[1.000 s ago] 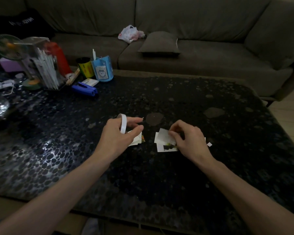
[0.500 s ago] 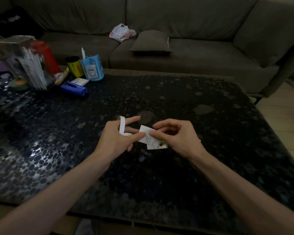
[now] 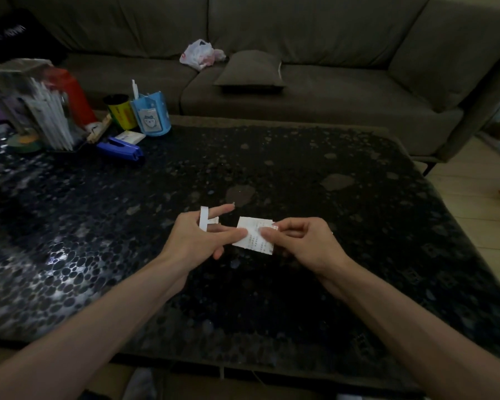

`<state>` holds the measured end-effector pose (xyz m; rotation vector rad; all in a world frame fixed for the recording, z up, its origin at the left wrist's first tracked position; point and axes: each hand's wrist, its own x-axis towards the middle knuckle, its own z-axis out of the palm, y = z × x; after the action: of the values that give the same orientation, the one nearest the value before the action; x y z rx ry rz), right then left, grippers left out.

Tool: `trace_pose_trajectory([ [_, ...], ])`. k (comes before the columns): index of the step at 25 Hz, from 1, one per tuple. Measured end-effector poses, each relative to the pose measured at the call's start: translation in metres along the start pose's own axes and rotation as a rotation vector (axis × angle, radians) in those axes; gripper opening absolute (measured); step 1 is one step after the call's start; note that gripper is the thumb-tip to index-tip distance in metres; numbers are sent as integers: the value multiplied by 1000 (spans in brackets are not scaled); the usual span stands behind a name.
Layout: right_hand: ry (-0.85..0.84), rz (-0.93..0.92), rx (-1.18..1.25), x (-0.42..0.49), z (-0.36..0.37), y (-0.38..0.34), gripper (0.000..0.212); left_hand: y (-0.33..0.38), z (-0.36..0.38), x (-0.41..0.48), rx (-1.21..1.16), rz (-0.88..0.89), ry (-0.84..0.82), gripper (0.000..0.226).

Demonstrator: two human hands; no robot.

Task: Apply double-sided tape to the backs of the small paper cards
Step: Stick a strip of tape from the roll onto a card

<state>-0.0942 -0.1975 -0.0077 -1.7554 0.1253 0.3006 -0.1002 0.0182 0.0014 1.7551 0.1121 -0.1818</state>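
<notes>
Near field: both forearms reach in from the lower edge over a dark pebble-patterned table. The left hand and right hand meet just above the tabletop and share one small paper card. The right hand pinches the card's right edge between thumb and curled fingers. The left thumb tip lies on its left edge, and the other left fingers are fairly straight. The upturned face carries faint printed lines; whether this is the back cannot be told.

A white tape roll sits as a ring on a left finger, just left of the card and slightly farther from the viewer. Its short free end points right, toward the card's far-left corner, without touching it. The card looks nearly square, so its long axis is uncertain. The left hand is thus nearer the tape, and the next pull probably runs left to right across the card.

Far field: a blue stapler, a blue pen cup and a sofa.
</notes>
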Motion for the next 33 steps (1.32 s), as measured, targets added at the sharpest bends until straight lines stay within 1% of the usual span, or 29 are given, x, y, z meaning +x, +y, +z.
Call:
trace_pose_trajectory([
  [2, 27, -2, -42, 0, -1, 4, 7, -3, -1, -2, 20, -6, -20, 60],
  [4, 71, -19, -115, -1, -2, 10, 5, -7, -5, -4, 43, 1, -6, 56],
  [5, 84, -32, -166, -1, -3, 11, 6, -9, -8, -5, 55, 11, 15, 51],
  [6, 78, -40, -229, -2, -4, 12, 7, -10, -11, -5, 62, 26, 40, 44],
  [9, -10, -37, -369, -7, 0, 18, 15, -15, -20, -6, 32, 53, 92, 25],
  [12, -10, -138, -599, -8, 6, 22, 12, -16, -23, -9, 31, 56, 94, 22],
  [15, -55, -180, -727, -6, 5, 19, 8, -12, -22, -11, 14, 41, 87, 17],
  [18, -54, -230, -816, -6, 2, 18, 13, -9, -18, -11, 10, 9, 98, 11],
  [21, 0, -281, -854, -4, 3, 22, 27, -7, -17, -9, -11, -41, 105, 12],
  [22, 21, -283, -808, -3, 6, 22, 30, -7, -17, -8, -37, -60, 78, 14],
  [23, 32, -270, -695, -2, 8, 22, 29, -6, -16, -8, -65, -85, 45, 15],
  [24, 22, -238, -531, 0, 11, 20, 26, -6, -14, -7, -91, -111, 9, 15],
  [26, -70, -124, -222, 0, 15, 14, 22, -7, -11, -7, -124, -139, -64, 17],
  [27, -127, -67, -124, 0, 17, 11, 24, -7, -10, -7, -127, -141, -96, 17],
  [29, -206, -5, -11, 0, 19, 8, 30, -8, -8, -8, -113, -136, -142, 18],
  [30, -217, 1, 23, 0, 19, 7, 29, -8, -7, -8, -108, -132, -153, 18],
  [33, -195, 5, 58, 0, 18, 8, 19, -9, -7, -7, -85, -130, -158, 18],
])
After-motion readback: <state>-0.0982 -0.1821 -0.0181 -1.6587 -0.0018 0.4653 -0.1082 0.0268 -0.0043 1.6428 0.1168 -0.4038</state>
